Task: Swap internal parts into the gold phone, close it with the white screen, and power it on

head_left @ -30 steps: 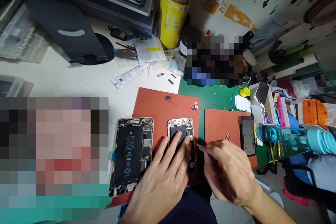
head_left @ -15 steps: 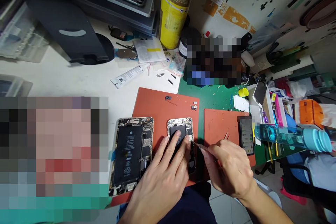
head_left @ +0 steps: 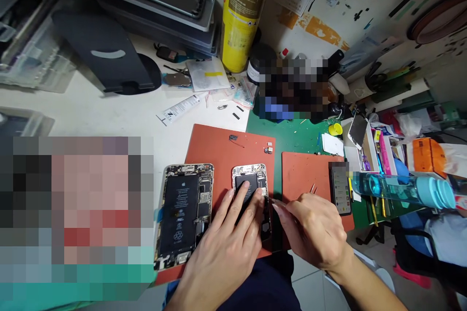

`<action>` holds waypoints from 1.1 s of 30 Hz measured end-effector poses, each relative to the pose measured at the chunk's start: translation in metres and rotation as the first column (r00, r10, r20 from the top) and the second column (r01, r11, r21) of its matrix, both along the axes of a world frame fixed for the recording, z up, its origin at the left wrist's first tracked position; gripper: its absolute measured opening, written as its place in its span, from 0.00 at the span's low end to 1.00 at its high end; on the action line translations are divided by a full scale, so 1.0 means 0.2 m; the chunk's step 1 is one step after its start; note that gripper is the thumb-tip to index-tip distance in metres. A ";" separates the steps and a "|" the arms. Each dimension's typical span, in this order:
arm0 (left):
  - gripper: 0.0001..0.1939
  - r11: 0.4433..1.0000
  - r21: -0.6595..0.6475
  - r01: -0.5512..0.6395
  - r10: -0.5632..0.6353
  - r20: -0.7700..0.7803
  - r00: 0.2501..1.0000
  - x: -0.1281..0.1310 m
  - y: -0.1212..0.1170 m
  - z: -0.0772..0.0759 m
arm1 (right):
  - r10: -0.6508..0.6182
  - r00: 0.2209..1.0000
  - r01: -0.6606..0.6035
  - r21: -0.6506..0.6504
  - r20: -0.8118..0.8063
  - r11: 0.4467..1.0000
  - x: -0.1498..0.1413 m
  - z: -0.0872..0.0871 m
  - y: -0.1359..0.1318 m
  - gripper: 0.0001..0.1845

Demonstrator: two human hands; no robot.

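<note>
My left hand (head_left: 228, 233) lies flat with fingers spread over the smaller opened phone (head_left: 251, 171), its fingertips resting on the black battery and the board's right side. Pinched in my right hand (head_left: 315, 228) is a thin pointed tool (head_left: 275, 200), whose tip meets the phone's right edge beside my left fingertips; its exact kind is hard to see. Left of my left hand lies a larger opened phone (head_left: 182, 214), with its black battery and board exposed. Two thin metal prongs (head_left: 313, 188) show just above my right hand; whether they are held or lying is unclear.
The phones lie on a red mat (head_left: 215, 150); a second red mat (head_left: 302, 167) bears a lit phone (head_left: 340, 187). Small parts (head_left: 269, 148) sit behind. Farther back stand a yellow can (head_left: 239, 34) and a black stand (head_left: 105, 53). A blue bottle (head_left: 401, 187) lies right. Another person (head_left: 83, 214) is at left.
The view has shifted slightly. My right hand and the tool's tip have moved a little left along the smaller phone's edge. My left hand stays on the phone.
</note>
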State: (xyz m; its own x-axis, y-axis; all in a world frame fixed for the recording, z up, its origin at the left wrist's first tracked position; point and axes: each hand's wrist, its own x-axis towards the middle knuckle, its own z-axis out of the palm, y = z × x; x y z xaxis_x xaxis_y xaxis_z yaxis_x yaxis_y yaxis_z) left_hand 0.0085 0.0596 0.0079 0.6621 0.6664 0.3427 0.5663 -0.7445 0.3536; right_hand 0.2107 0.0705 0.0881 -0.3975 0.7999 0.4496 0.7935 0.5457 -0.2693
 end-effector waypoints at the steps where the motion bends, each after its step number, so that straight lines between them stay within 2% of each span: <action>1: 0.28 1.000 -0.002 -0.002 0.002 -0.002 1.000 0.00 0.00 0.00 | -0.003 1.000 0.003 -0.008 -0.002 1.000 0.00 0.00 0.00 0.11; 4: 0.28 1.000 0.002 -0.003 0.003 -0.009 1.000 0.00 0.00 0.00 | -0.008 1.000 0.007 -0.039 -0.012 0.999 0.00 0.00 -0.01 0.10; 7: 0.28 1.000 0.002 -0.008 0.008 -0.004 1.000 0.00 0.00 0.00 | -0.025 1.000 0.025 0.001 0.005 1.000 -0.01 0.00 -0.01 0.10; 11: 0.29 1.000 -0.001 -0.017 0.017 -0.013 1.000 0.00 0.00 0.00 | -0.029 1.000 0.028 -0.033 -0.010 0.999 -0.02 0.00 0.00 0.10; 14: 0.29 1.000 0.002 -0.018 0.018 -0.002 1.000 0.00 0.00 -0.01 | -0.028 1.000 0.028 -0.004 -0.001 1.000 -0.02 0.00 -0.01 0.10; 18: 0.30 1.000 -0.011 -0.022 0.022 -0.001 1.000 0.00 0.00 -0.01 | -0.036 0.999 0.035 -0.056 -0.019 0.998 -0.01 -0.01 -0.01 0.10; 22: 0.28 1.000 -0.006 -0.024 0.024 0.015 1.000 0.01 0.01 -0.01 | -0.037 0.999 0.037 -0.009 0.017 0.999 -0.02 0.00 -0.01 0.08; 27: 0.29 1.000 -0.012 -0.028 0.028 0.018 0.999 0.01 0.00 0.00 | -0.037 0.999 0.037 -0.074 -0.003 0.997 -0.02 0.00 -0.01 0.07; 33: 0.28 1.000 -0.012 -0.027 0.028 0.034 0.999 0.01 0.00 -0.01 | -0.047 0.999 0.048 -0.020 0.019 0.999 -0.02 -0.01 -0.01 0.07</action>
State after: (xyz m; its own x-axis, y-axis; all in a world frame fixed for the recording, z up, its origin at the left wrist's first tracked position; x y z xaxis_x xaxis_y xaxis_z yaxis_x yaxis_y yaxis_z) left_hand 0.0106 0.0599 0.0068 0.6316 0.6885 0.3566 0.5741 -0.7244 0.3818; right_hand 0.2075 0.0679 0.0867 -0.3668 0.8269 0.4262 0.8234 0.5018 -0.2649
